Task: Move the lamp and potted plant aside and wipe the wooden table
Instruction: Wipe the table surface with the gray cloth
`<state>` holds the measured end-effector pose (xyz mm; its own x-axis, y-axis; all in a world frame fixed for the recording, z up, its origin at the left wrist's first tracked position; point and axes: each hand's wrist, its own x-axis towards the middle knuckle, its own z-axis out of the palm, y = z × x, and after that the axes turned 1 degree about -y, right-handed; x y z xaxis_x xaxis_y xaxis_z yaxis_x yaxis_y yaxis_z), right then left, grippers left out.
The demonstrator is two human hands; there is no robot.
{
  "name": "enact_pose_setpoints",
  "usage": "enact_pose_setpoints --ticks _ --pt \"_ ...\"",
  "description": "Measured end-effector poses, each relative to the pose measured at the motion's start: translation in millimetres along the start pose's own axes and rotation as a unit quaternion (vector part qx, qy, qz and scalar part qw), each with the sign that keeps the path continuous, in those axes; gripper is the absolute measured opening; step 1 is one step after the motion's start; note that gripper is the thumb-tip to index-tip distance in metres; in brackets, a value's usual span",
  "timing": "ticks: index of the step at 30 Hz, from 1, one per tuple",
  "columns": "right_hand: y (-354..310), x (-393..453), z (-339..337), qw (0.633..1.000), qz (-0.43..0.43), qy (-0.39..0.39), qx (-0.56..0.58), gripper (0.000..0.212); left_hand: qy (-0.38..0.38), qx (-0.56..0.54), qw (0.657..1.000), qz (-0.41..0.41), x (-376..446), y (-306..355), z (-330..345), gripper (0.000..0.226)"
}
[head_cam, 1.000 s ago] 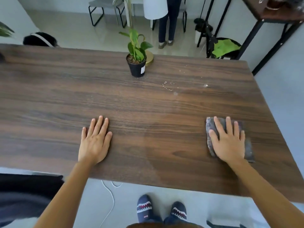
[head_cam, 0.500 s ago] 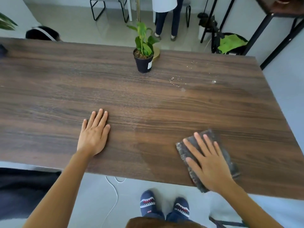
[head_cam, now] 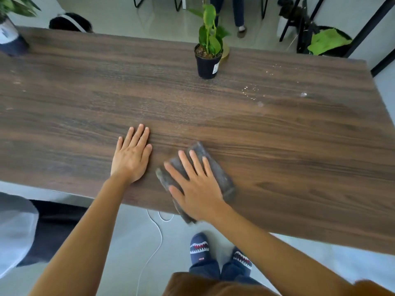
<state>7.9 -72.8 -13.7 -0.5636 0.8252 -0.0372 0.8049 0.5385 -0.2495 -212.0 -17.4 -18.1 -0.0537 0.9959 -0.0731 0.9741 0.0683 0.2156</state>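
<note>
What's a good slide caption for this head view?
Right hand presses a grey cloth on the dark wooden table; left hand rests flat.

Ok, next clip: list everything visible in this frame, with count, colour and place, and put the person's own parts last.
wooden table: one, dark brown, fills the middle of the view
cloth: one, grey, near edge of table, under the right hand
potted plant: one, green leaves in black pot, far edge of table
lamp base: one, gold, right behind the pot, mostly hidden
white specks: scattered, table's far right area
second pot: one, dark with white, far left corner, partly cut off
green fabric: one, on floor beyond the table, right
white cable: one, floor under near edge
slippers: two, navy with shark teeth, on the person's feet
left hand: flat on table, empty
right hand: flat, pressing on cloth
</note>
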Motion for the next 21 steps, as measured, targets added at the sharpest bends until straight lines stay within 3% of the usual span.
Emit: enact_pose_setpoints --ticks 3,5,8,11,14,17,19,21 --pt "57.1 -69.5 -9.0 0.999 -0.014 -0.022 -0.028 0.054 0.011 0.004 1.0 0.002 -0.2 -0.3 1.1 0.062" --pt "110.5 -81.6 -24.5 0.996 0.07 -0.018 -0.051 0.056 0.012 0.009 1.0 0.003 -0.1 0.5 2.5 0.061" --pt "156.0 -22.8 -39.7 0.971 0.234 -0.005 -0.049 0.061 0.017 0.005 1.0 0.0 1.0 1.5 2.6 0.057" --pt "136.1 76.4 -40.1 0.937 0.348 0.006 -0.01 0.06 0.015 0.003 1.0 -0.002 0.1 1.3 1.8 0.053" --pt "66.9 122.7 -21.2 0.963 0.27 0.001 -0.003 0.061 0.014 -0.005 1.0 0.003 -0.1 0.4 -0.1 0.053" --pt "-0.4 74.3 -0.3 0.995 0.1 0.002 -0.006 0.061 0.014 -0.007 1.0 0.008 -0.4 -1.4 0.3 0.056" --pt "-3.5 14.5 2.9 1.0 0.019 0.004 -0.012 0.058 0.019 -0.012 1.0 0.007 0.1 -1.2 0.8 0.059" --pt "29.7 -37.7 -1.2 0.999 0.003 -0.012 -0.033 0.056 0.025 -0.017 1.0 0.005 0.2 -1.3 2.1 0.06"
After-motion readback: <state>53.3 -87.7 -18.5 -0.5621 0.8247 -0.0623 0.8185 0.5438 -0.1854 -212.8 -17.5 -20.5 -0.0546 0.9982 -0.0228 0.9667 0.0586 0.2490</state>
